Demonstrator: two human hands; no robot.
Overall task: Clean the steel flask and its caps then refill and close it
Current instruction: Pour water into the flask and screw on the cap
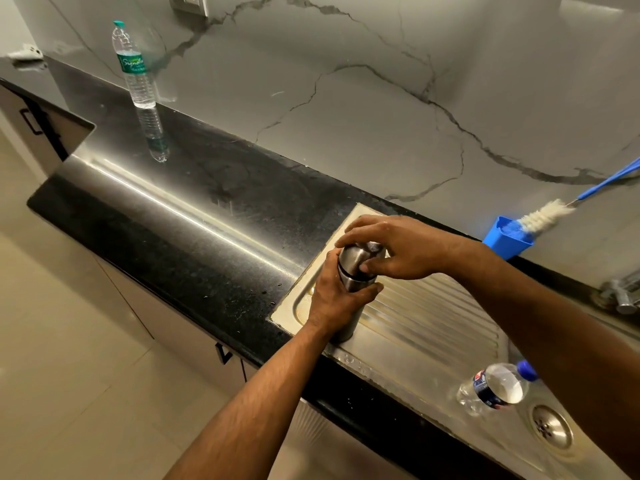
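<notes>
The steel flask [353,271] stands upright on the ribbed steel drainboard [426,327] near its left end. My left hand [334,299] grips the flask's body from the left, fingers wrapped round it. My right hand [391,247] comes from the right and holds the steel cap [360,258] on top of the flask, fingers curled over it. The flask's lower part is mostly hidden behind my left hand.
A clear plastic bottle with a blue cap [495,388] lies at the sink's edge by the drain [550,427]. A blue holder [505,237] with a bottle brush [547,216] stands at the wall. A green-capped water bottle [135,67] stands on the black counter [173,209]. A tap [623,296] is at right.
</notes>
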